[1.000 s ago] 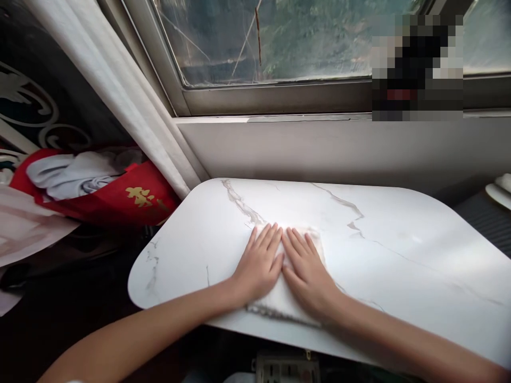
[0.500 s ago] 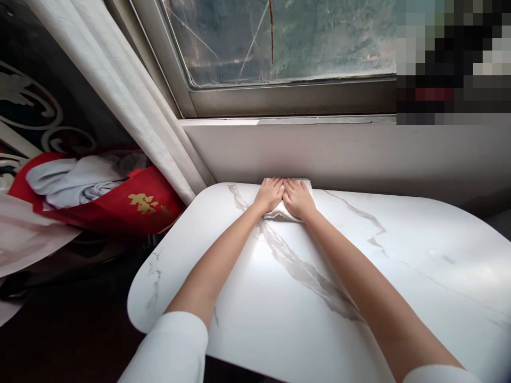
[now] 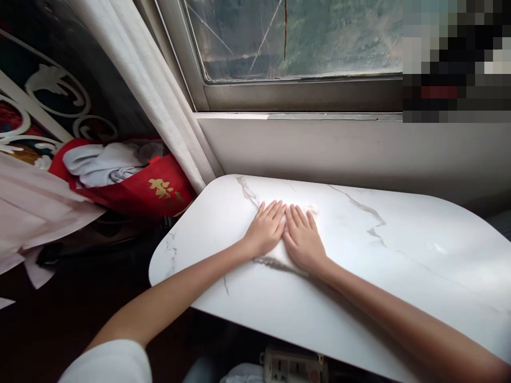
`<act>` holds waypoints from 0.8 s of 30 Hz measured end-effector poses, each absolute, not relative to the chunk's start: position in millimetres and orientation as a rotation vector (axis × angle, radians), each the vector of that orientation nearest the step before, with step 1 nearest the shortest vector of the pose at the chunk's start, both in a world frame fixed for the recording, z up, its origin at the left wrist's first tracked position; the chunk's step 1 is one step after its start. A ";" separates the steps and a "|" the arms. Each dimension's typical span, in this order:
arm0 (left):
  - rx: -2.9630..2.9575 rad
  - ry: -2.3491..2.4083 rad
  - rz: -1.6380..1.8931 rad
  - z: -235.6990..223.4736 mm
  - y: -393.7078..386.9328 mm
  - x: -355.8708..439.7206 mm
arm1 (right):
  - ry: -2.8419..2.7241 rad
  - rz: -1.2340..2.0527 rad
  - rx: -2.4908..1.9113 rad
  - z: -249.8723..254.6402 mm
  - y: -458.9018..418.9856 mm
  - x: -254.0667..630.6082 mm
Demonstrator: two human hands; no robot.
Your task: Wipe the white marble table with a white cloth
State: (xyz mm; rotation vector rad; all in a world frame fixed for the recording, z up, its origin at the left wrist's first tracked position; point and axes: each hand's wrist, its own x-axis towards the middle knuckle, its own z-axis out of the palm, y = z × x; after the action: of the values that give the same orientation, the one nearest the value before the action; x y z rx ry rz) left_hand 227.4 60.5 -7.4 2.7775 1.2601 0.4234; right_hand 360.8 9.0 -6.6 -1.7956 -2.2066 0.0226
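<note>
A white cloth (image 3: 282,254) lies flat on the white marble-patterned table (image 3: 419,218), pale against it and blurred at its edges. My left hand (image 3: 265,229) rests palm down on the cloth's left part, fingers stretched out. Beside it, my right hand (image 3: 304,239) presses flat on the right part, fingers also extended. The index-finger sides of both hands nearly touch. Beneath the palms, most of the cloth is hidden.
Behind the table are a wall (image 3: 339,151) and a window (image 3: 319,40). At the left, a red bag (image 3: 123,197) holding grey-white fabric sits near a white curtain (image 3: 147,90). Under the front edge shows a pale socket box (image 3: 295,367).
Both hands have drawn the cloth from the table's wall-side edge back toward me. The left elbow has swung outward, and the view has shifted slightly.
</note>
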 end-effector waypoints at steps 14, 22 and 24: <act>2.732 1.306 0.346 2.2 -25.5 152.1 | -2.381 0.388 -1.445 2.0 -62.5 308.8; 2.670 1.510 0.341 -6.6 144.5 166.6 | -2.398 0.088 -1.530 -1.5 104.8 307.4; 2.680 1.502 0.342 -7.1 180.4 171.2 | -2.370 0.037 -1.599 -3.3 137.4 307.6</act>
State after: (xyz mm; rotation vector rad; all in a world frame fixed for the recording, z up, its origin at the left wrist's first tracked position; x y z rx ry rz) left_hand 171.2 180.4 -7.1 2.6802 1.5017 0.3423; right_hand 307.6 137.4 -3.3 -1.5985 -2.3702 0.0369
